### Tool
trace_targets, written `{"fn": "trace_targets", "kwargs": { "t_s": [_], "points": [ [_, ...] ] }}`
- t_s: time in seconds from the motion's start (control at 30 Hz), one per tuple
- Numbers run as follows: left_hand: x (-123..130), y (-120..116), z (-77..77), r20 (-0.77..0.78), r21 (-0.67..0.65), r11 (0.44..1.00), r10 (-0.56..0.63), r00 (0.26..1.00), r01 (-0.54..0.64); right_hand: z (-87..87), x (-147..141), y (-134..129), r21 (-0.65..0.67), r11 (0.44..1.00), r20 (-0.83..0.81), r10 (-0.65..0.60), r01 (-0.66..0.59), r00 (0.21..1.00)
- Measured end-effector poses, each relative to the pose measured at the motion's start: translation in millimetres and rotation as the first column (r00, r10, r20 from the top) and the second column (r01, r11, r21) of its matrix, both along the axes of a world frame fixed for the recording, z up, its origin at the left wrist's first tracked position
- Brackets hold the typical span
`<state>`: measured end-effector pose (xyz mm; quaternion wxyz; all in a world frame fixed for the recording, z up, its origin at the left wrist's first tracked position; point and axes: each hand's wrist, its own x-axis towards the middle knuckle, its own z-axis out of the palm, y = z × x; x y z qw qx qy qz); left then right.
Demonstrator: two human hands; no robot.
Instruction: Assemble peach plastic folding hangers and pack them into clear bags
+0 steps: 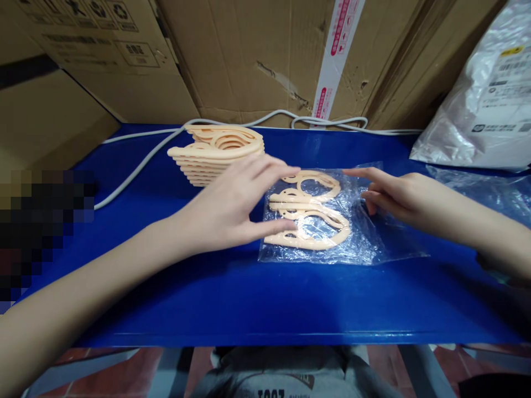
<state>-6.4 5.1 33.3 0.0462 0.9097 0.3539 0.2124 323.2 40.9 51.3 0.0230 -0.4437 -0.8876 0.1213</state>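
A clear plastic bag point(365, 243) lies flat on the blue table, with cream-coloured looped plastic pieces point(319, 243) inside it. My left hand point(236, 204) is over the bag's left side, fingers and thumb spread apart, the thumb tip by the lower piece. At the bag's upper right is my right hand point(394, 193), its index finger stretched out to the bag's edge and the other fingers curled. Whether those curled fingers hold any plastic is not clear. Behind my left hand stands a stack of several similar cream pieces point(219, 149), partly hidden by that hand.
Cardboard boxes point(249, 55) line the back of the blue table point(265, 309). A white cable point(141, 168) runs along the back and curves down at the left. A white plastic package point(477, 116) stands at the back right, with clear plastic film point(489, 190) in front of it.
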Motion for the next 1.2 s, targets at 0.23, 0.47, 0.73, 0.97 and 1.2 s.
{"fn": "trace_targets", "kwargs": {
  "t_s": [0.23, 0.47, 0.73, 0.97, 1.2],
  "points": [
    [-26.2, 11.3, 24.7, -0.101, 0.373, 0.855, 0.422, 0.901, -0.359, -1.4, 4.0, 1.0, 0.129, 0.991, 0.104, -0.060, 0.046, 0.993],
    [-53.8, 38.0, 16.1, -0.217, 0.328, 0.813, 0.560, 0.800, -0.480, -0.7, 3.4, 0.1, 0.163, 0.986, 0.072, 0.014, -0.026, 0.997],
    [-62.3, 50.6, 8.1, -0.267, 0.268, 0.838, 0.538, 0.799, -0.475, 0.5, 2.0, -0.7, 0.145, 0.989, 0.092, -0.002, -0.011, 0.996],
    [-59.5, 46.1, 9.5, -0.260, 0.308, 0.824, 0.554, 0.791, -0.476, 1.7, 1.0, -1.6, 0.127, 0.992, 0.084, -0.015, 0.004, 0.996],
    [-43.9, 27.1, 12.3, -0.072, 0.355, 0.822, 0.499, 0.864, -0.445, 4.6, -12.4, -11.1, 0.224, 0.974, -0.120, 0.052, -0.024, 0.991]
  ]
}}
